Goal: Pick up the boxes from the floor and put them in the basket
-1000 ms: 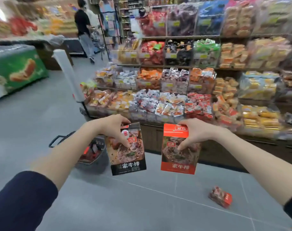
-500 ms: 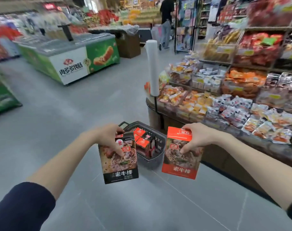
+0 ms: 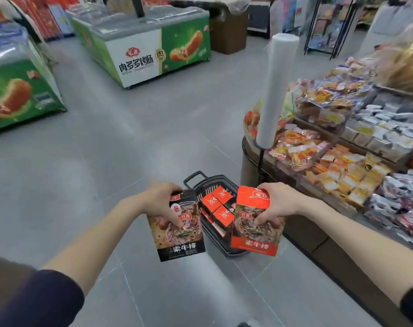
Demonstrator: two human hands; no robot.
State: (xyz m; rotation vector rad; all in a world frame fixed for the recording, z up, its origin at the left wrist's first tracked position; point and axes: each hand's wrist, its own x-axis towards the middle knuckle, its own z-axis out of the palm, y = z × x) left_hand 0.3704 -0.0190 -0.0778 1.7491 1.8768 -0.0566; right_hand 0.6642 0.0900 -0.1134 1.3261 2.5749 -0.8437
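Left hand (image 3: pixel 162 204) grips black box (image 3: pixel 178 234); right hand (image 3: pixel 279 204) grips red box (image 3: pixel 255 232). Lower both inside basket (image 3: pixel 215 180) rim, onto packed boxes (image 3: pixel 222 197).

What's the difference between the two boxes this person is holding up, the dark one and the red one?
The black box has a black band along the bottom; the red box has a red band and a red top. The left hand holds the black box, the right hand the red box. Both show the same meat picture and white lettering, look alike in size, and are gripped near the top.
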